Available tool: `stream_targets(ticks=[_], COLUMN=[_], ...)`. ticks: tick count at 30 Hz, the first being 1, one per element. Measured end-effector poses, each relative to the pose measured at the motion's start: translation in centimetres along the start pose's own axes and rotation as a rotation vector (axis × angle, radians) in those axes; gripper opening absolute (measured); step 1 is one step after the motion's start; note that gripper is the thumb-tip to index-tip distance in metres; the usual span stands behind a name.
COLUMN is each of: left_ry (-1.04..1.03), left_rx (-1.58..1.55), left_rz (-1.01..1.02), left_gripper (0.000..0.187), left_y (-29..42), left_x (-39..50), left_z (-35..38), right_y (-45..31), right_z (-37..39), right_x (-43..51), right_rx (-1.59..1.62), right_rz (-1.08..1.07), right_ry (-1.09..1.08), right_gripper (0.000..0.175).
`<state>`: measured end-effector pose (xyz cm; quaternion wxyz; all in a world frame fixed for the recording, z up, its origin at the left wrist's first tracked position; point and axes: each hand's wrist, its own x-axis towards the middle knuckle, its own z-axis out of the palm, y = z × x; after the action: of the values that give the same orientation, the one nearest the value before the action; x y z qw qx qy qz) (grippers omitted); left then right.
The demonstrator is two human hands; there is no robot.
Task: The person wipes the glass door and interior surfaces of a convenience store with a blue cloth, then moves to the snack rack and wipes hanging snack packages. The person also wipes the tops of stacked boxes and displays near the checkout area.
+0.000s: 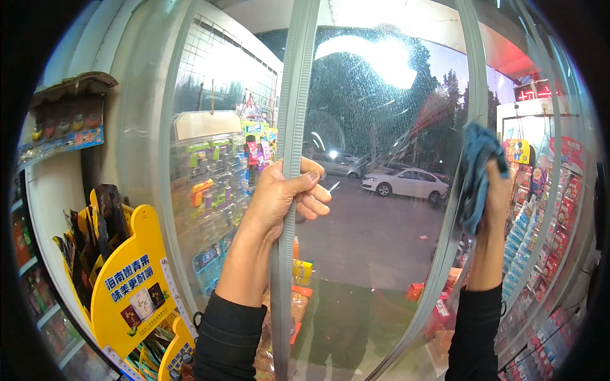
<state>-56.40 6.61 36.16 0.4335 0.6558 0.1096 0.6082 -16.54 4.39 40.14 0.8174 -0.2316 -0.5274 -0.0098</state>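
Observation:
My left hand (279, 197) grips the grey ribbed edge strip (288, 247) of a clear plastic door curtain, thumb across the front and fingers curled round it. Over on the right, my right hand (498, 200) holds a crumpled blue cloth (476, 166). The cloth lies beside another grey strip (448, 228), and it appears to be touching it. Between the two strips hangs a transparent curtain panel (371, 266), with glare and specks or smears in its upper part. Part of my right fingers is hidden by the cloth.
A yellow display stand (133, 266) holding dark snack packets rises at the lower left. Small packaged toys (214, 176) hang behind the plastic on the left. Hanging packets (564, 205) line the right side. Outside, a white car (405, 183) is parked on the pavement.

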Motion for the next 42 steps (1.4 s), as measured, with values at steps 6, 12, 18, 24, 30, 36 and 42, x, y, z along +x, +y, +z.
stream_targets(ticks=[6,12,18,24,30,36,42], left_ry=[0.054,0.141,0.333,0.631,0.655,0.327,0.196], left_rx=[0.015,0.057,0.191,0.740,1.691,1.267,1.562], left_rz=[0.035,0.068,0.158,0.288,0.492,0.503,0.653], left_gripper=[0.027,0.028,0.040,0.079,0.074,0.085,0.114], left_y=[-0.3,-0.3,-0.3,-4.0,-6.2,-4.0,-6.1], left_x=[-0.1,-0.4,-0.8,0.8,1.1,-2.7,-4.2], left_z=[0.4,1.2,2.4,4.9,7.0,15.5,23.5], right_y=[2.0,5.3,8.9,5.1,6.5,0.9,2.6], right_z=[2.3,1.4,2.5,7.9,12.2,18.1,16.9], right_x=[-5.6,-3.1,-1.8,-5.2,-8.0,-10.7,-13.4], right_rx=[0.166,-0.404,0.191,0.941,0.859,1.102,1.039], right_rz=[-0.210,-0.370,0.058,0.283,0.020,0.045,-0.028], right_ry=[0.224,0.157,-0.144,-0.467,-0.360,-0.131,-0.195], right_gripper=[0.022,0.018,0.018,0.040,0.045,0.042,0.043])
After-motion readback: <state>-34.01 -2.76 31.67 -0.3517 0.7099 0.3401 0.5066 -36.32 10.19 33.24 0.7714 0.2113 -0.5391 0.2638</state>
